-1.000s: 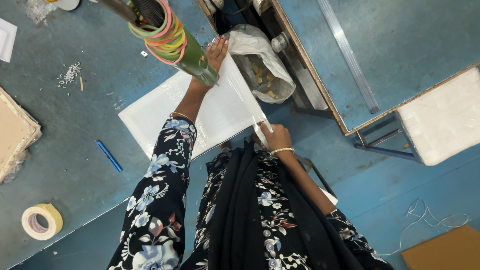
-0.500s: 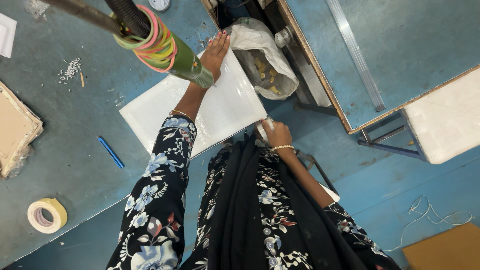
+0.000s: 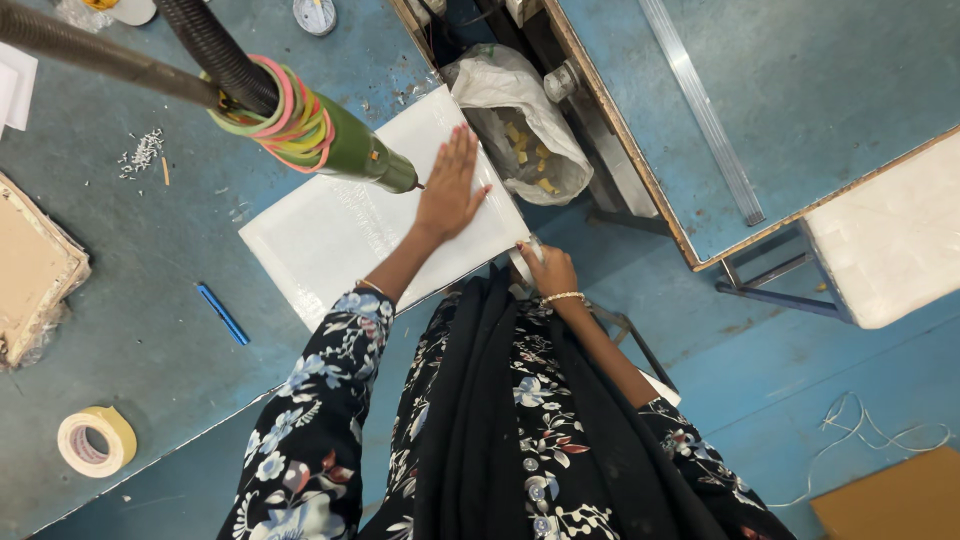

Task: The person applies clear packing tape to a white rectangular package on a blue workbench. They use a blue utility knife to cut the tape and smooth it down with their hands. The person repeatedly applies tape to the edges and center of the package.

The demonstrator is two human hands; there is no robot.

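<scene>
- left hand (image 3: 450, 190): fingers spread wide and flat, palm pressing down on the white panel (image 3: 340, 235) near its far edge; it grips nothing.
- right hand (image 3: 547, 272): fingers curled shut round a small pale piece at the panel's near corner; what the piece is cannot be told.
- white panel: lies flat on the blue worktable (image 3: 130, 290), tilted across it, one corner reaching the table's edge.
- against the earlier frames: the long pale strip once stretched between the two hands is no longer seen; the left hand has stayed on the panel, and the right has closed in at the corner.
- surroundings: a green hanging tool (image 3: 345, 148) wrapped in coloured rubber bands hangs over the panel, its tip just beside the left hand and hiding part of the sheet; a plastic bag (image 3: 510, 95) of yellow scraps sits beyond the panel; a blue pen (image 3: 222, 313) and a roll of tape (image 3: 95, 440) lie well apart on the table.
</scene>
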